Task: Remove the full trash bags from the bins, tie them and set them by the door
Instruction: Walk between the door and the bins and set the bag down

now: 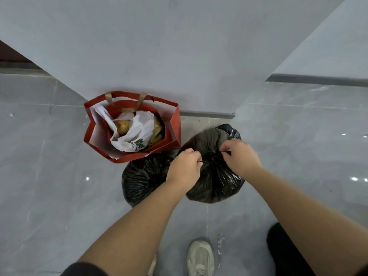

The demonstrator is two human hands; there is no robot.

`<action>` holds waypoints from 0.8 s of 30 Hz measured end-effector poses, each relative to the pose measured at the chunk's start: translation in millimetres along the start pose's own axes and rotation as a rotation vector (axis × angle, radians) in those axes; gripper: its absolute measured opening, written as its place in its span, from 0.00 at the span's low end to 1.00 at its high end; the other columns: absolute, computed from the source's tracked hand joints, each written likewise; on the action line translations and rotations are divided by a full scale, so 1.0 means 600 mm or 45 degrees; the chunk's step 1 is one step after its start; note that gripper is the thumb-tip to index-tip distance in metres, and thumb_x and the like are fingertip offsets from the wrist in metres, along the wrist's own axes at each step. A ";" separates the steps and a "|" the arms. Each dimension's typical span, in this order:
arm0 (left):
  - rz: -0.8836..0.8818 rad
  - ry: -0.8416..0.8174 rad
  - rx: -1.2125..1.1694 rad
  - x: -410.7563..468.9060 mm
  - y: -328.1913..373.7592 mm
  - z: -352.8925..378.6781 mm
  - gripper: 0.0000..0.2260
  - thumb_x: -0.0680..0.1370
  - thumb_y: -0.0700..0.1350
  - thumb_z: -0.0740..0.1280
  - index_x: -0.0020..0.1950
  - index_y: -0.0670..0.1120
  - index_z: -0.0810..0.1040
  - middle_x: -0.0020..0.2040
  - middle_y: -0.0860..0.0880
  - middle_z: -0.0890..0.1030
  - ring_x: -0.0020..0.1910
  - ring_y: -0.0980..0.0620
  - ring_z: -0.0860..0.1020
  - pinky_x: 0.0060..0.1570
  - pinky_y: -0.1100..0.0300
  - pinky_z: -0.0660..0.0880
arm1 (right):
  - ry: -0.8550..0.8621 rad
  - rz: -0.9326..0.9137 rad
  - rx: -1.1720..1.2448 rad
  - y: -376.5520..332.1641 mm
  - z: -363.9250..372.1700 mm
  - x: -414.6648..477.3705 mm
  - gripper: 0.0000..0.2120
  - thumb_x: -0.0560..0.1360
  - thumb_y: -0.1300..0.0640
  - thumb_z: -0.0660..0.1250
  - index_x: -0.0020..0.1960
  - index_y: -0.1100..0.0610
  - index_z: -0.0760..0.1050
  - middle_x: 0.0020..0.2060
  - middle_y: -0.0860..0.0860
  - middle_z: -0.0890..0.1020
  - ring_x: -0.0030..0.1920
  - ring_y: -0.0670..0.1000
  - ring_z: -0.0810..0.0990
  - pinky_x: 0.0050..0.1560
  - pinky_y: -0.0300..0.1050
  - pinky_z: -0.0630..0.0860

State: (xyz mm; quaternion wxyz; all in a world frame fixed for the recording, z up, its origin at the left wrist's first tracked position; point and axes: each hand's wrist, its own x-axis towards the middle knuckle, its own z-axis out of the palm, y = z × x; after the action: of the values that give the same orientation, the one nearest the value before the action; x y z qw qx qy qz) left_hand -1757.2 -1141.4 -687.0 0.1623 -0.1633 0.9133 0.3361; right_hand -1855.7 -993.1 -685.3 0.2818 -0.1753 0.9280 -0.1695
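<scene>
Two bare forearms reach out from us above a pale sneaker (pixel 200 257) that stands on the glossy grey tiled floor (pixel 49 166). Our left hand (pixel 184 168) and our right hand (pixel 242 156) are near each other on top of a black trash bag (pixel 215 182). Each hand has its fingers curled and pinches a strip of the thin black film at the gathered neck, one on each side of the middle. This bag is full and round and sits on the floor. Its plastic is shiny and wrinkled, with folds running toward the neck, and on the far side something grey-brown shows through the stretched film. A second black trash bag (pixel 143 180) lies close against it on the left, also round; our left forearm covers part of it. Behind this one stands a red paper bag (pixel 93 134) with tan ribbon handles, open at the top. Inside is a white plastic bag (pixel 139 132) with green print, around something yellowish. Farther back rises the plain light wall (pixel 159 46).
</scene>
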 end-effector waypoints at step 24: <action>-0.140 -0.603 0.578 0.065 -0.111 0.118 0.33 0.80 0.47 0.58 0.78 0.52 0.40 0.78 0.48 0.39 0.77 0.47 0.46 0.72 0.47 0.58 | -0.204 0.001 -0.110 0.036 0.168 0.043 0.36 0.76 0.45 0.65 0.77 0.43 0.48 0.76 0.47 0.36 0.76 0.61 0.37 0.70 0.54 0.62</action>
State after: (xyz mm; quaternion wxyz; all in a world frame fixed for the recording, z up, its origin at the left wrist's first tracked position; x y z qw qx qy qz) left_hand -1751.5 -1149.6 -791.3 0.4203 -0.0895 0.8915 0.1434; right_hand -1821.9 -1006.8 -785.3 0.3473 -0.2001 0.9090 -0.1146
